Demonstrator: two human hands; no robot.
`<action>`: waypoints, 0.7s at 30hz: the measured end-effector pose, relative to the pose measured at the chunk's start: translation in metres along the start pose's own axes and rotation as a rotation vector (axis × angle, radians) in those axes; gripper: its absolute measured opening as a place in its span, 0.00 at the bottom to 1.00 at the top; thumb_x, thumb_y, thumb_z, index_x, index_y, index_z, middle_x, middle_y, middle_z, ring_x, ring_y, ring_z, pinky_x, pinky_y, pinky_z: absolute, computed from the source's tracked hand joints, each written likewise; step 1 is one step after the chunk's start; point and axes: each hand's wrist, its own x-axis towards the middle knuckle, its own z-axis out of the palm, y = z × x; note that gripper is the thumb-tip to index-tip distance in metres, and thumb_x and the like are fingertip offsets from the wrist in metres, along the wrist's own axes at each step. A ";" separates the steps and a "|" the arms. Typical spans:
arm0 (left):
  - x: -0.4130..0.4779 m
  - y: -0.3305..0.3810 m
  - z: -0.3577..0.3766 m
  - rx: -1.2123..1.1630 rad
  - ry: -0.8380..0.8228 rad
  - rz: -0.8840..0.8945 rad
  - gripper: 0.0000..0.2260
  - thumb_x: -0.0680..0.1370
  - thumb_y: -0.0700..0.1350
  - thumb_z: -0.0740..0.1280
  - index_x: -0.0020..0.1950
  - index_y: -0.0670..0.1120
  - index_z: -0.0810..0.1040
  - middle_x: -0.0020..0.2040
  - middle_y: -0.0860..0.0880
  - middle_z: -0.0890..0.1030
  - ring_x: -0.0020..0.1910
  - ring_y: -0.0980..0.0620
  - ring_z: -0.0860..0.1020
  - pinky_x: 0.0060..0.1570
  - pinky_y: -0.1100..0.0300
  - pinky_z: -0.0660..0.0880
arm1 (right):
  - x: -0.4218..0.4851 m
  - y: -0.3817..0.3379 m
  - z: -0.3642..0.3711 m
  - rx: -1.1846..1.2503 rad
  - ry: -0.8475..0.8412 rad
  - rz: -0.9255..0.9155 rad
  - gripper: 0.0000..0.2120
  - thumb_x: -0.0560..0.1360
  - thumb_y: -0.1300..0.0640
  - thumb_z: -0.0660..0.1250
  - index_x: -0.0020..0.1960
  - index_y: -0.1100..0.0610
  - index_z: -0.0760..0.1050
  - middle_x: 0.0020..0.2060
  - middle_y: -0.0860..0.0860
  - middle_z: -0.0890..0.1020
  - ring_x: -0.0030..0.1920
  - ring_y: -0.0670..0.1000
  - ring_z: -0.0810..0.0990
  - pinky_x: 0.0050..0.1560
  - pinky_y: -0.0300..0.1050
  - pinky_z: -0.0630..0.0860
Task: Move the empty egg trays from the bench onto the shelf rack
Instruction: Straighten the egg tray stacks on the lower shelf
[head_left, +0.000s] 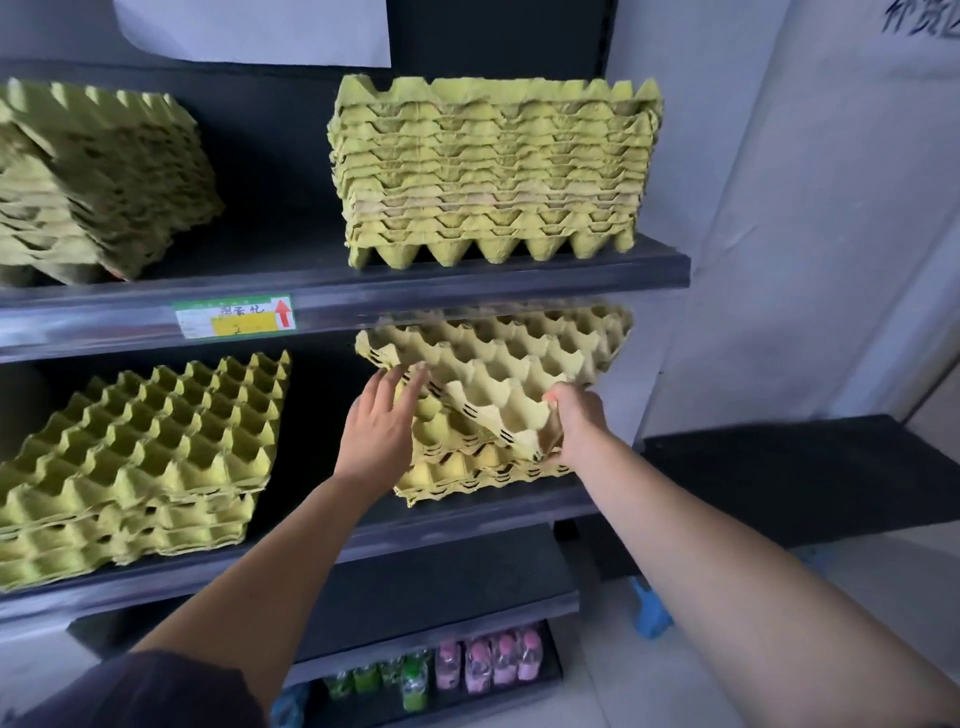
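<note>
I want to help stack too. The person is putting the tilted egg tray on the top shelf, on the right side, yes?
No. The head view shows the tilted egg tray lying on the right-side stack on the shelf below, not the top one. The right hand grips it; the left hand touches its edge.

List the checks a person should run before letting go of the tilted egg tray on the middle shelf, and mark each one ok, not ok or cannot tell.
1. Grip: the right hand grips the top tray by its near corner: ok.
2. Steadying: the left hand touches the tray's left edge with straight fingers: ok.
3. Nesting: the top tray lies flat on the stack: not ok, it is tilted and skewed.
4. Headroom under the upper shelf: cannot tell.
5. Support: the stack stands on the middle shelf: ok.
</note>
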 end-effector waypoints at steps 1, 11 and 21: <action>0.003 0.003 0.000 0.033 -0.005 0.004 0.34 0.74 0.33 0.60 0.77 0.49 0.50 0.75 0.43 0.56 0.75 0.43 0.52 0.72 0.50 0.52 | 0.003 -0.004 -0.008 -0.060 0.029 -0.039 0.17 0.68 0.59 0.65 0.56 0.61 0.71 0.48 0.59 0.77 0.52 0.62 0.76 0.54 0.65 0.75; 0.019 0.021 0.002 0.147 0.012 0.204 0.16 0.72 0.41 0.70 0.59 0.48 0.75 0.51 0.47 0.80 0.53 0.43 0.78 0.59 0.48 0.69 | 0.022 -0.006 -0.045 -0.199 -0.090 -0.073 0.14 0.65 0.57 0.63 0.51 0.59 0.72 0.44 0.58 0.74 0.50 0.61 0.76 0.54 0.66 0.73; 0.029 0.049 0.020 0.219 0.052 0.115 0.18 0.61 0.33 0.76 0.47 0.48 0.81 0.38 0.50 0.81 0.37 0.45 0.76 0.34 0.55 0.70 | 0.057 -0.028 -0.033 -0.235 -0.094 -0.383 0.25 0.78 0.52 0.64 0.72 0.55 0.63 0.69 0.54 0.69 0.65 0.56 0.71 0.62 0.49 0.68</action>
